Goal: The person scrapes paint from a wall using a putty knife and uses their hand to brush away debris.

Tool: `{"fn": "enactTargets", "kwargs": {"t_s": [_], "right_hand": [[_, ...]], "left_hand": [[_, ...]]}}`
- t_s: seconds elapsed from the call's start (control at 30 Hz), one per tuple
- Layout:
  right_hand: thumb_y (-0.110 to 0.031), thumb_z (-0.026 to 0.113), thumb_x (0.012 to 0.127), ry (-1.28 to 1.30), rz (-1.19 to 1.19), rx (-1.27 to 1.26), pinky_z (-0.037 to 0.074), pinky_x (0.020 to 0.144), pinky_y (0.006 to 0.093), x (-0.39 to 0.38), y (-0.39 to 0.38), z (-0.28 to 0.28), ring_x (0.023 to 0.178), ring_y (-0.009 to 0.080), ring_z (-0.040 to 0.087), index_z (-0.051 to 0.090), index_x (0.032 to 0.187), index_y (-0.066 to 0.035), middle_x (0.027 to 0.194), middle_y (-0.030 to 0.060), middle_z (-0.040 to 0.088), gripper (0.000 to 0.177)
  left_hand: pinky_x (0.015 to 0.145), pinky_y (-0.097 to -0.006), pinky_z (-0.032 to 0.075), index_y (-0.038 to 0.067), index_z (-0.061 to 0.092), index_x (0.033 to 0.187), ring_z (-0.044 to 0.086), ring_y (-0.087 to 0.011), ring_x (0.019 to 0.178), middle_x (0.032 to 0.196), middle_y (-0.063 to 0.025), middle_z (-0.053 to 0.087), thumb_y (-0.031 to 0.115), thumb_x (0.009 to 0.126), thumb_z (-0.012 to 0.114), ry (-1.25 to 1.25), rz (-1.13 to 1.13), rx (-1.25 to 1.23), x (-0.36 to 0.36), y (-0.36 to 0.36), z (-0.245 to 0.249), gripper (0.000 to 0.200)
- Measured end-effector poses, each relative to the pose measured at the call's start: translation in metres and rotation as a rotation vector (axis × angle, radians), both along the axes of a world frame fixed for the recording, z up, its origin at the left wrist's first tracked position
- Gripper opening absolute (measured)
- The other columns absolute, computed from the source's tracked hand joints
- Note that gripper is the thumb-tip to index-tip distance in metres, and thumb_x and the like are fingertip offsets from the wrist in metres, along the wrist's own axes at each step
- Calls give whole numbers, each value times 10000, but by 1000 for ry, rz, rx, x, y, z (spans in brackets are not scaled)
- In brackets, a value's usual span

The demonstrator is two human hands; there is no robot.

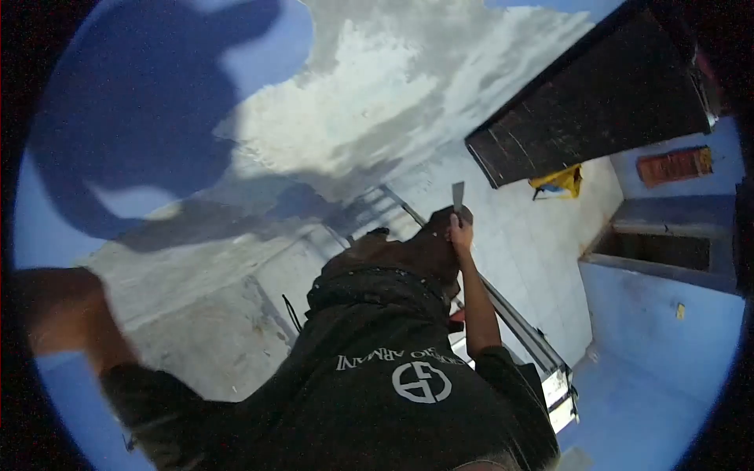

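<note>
The right hand [462, 235] has its grip closed around the handle of a scraper [458, 195], the flat grey blade sticking up past the fingers and pointing away from the body. The scraper is held in the air beside the person's brown clothing [381, 255], seen against the pale floor [522, 251], in from that floor's right-hand edge. The right arm reaches forward, nearly straight.

The left hand [59, 306] is raised out to the side at the far left of the view, in front of the blue and grey wall. It is dark and smeared by motion, so I can't fairly tell whether its grip is closed, or whether it touches the wall.

The person wears a black T-shirt [377, 377] with white lettering and a round emblem, upside down from this angle. Ahead, the wall [353, 78] shows blue paint around large bare patches of white and grey, with a broad shadow [141, 110] at the upper left. A metal rail [518, 323] runs along the person's right side. Toward the floor's upper right corner is a yellow item [569, 182], just beside the lower edge of a large black panel [597, 94]. An orange-red object [674, 166] shows against the blue wall further right, above a dark recess [664, 249].
</note>
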State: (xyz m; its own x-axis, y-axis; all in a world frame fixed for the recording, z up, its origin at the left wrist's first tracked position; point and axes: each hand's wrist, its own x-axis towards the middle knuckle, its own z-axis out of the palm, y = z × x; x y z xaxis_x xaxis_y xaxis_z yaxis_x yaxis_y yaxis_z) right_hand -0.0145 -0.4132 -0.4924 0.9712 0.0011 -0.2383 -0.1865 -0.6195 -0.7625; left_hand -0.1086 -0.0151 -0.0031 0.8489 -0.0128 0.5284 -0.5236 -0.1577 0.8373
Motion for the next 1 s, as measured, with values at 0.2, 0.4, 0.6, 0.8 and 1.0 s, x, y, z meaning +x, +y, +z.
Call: {"fn": "enactTargets", "kwargs": {"t_s": [0.2,0.4,0.6,0.8,1.0], "right_hand": [[-369,541,938,72,-191,169,463,510,355,-23,33,84,512,210,592,634,862,19,590,105,592,407],[-390,549,940,-49,-172,140,456,473,305,-30,17,78,484,147,549,573,973,10,594,68,565,401],[-305,526,946,402,-281,288,469,877,424,-12,-1,80,989,334,589,512,1205,46,1084,236,593,436],[-357,498,966,-137,-231,275,439,430,290,-21,14,55,455,151,546,575,1093,-38,539,52,546,351],[-368,532,954,-3,-250,321,434,461,313,-25,16,84,499,155,572,582,867,34,598,81,592,415]], "left_hand": [[995,-370,417,4,553,1181,533,-252,1142,1241,-141,553,71,926,482,15,25,167,-19,28,4,273],[992,-371,418,4,560,1170,536,-253,1137,1229,-141,560,67,923,485,-56,36,220,-5,15,8,266],[989,-371,419,4,567,1158,539,-254,1131,1216,-140,567,62,919,487,-102,143,313,-17,21,10,258],[987,-372,419,4,573,1146,542,-256,1125,1204,-139,574,58,916,490,71,195,441,-85,31,-2,251],[984,-372,420,4,580,1135,544,-257,1119,1191,-139,581,53,912,492,154,191,527,-107,36,-15,245]]}}
